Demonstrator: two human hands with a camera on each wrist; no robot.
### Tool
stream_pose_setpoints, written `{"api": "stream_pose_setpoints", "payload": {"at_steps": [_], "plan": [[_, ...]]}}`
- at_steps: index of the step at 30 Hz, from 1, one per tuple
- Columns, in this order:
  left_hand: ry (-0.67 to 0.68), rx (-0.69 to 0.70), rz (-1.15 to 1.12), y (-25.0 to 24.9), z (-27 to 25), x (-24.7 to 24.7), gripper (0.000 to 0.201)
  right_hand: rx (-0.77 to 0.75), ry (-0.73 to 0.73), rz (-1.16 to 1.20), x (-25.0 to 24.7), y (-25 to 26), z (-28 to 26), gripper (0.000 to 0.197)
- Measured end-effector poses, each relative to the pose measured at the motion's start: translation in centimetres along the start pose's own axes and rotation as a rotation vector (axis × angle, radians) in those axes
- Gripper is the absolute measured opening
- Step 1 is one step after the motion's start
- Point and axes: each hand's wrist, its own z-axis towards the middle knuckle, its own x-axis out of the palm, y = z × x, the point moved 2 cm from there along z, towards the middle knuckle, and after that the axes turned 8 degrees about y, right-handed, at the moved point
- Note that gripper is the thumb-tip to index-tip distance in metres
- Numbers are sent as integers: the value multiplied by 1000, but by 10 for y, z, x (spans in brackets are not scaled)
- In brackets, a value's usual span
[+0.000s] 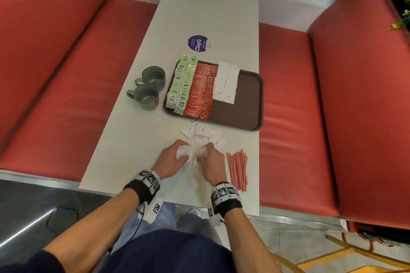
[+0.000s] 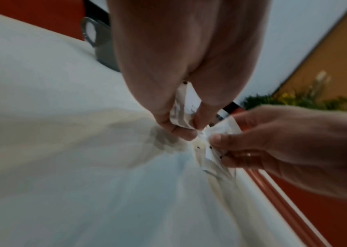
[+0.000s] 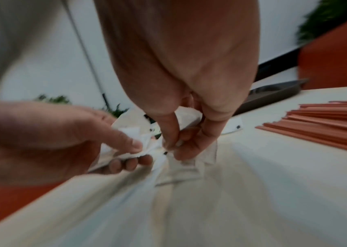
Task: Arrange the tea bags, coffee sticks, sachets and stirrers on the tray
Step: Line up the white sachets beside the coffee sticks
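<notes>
Red booth benches flank the long white counter [image 1: 137, 139] I am working at, with a brown tray [image 1: 248, 104] set across its middle. From what I see in the head view, the tray is roughly two-thirds filled: green tea bags [image 1: 180, 86] lie in two overlapping rows along its left side, orange coffee sticks [image 1: 200, 93] are stacked in a column just beside them, and white sachets [image 1: 226, 83] sit next in two short rows that stop well short of the near rim. The right part of the tray is bare. Left to do, I judge, are the rest of the sachets and all the stirrers. A loose heap of sachets [image 1: 203, 134] lies on the counter just in front of the tray, and the red-striped stirrers [image 1: 237, 170] lie in a bundle near my right wrist, untouched. My left hand [image 1: 172, 160] has its grip curled round a small bunch of sachets, thumb pressing them against the fingers, and my right hand [image 1: 211, 163] pinches more of them between thumb and fingertips [image 3: 171, 143]; the two hands meet just above the counter, seemingly squaring up a stack. Two grey mugs [image 1: 147, 87] stand left of the tray, and a round blue sticker [image 1: 198, 43] sits beyond it.
</notes>
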Motion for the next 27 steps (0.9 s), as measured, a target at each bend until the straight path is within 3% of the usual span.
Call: {"api": "stream_pose_setpoints", "payload": {"at_steps": [4,7,11,13,15,18,20,23,27], "plan": [[-3,-2,-445,-17,-2,-15,45,16,-62,347,-42,7,-12,18],[147,2,-739,-41,-7,-15,58,-12,-40,706,-57,23,-18,20],[338,-16,-1223,-69,-9,-3,64,40,-75,757,-57,37,-19,34],[296,-2,-1232,-80,-6,1,59,62,-106,765,-59,42,-21,34],[221,6,-1092,-86,-4,5,58,54,-122,762,-62,44,-22,31],[64,48,-919,-93,1,8,46,2,-124,644,-63,43,-22,17],[5,70,-915,-95,2,6,36,-52,-78,692,-66,44,-23,10],[-67,67,-947,-93,1,0,30,-88,-11,837,-77,44,-27,15],[-118,80,-895,-96,-4,-9,25,-80,-101,840,-90,36,-25,19]]}}
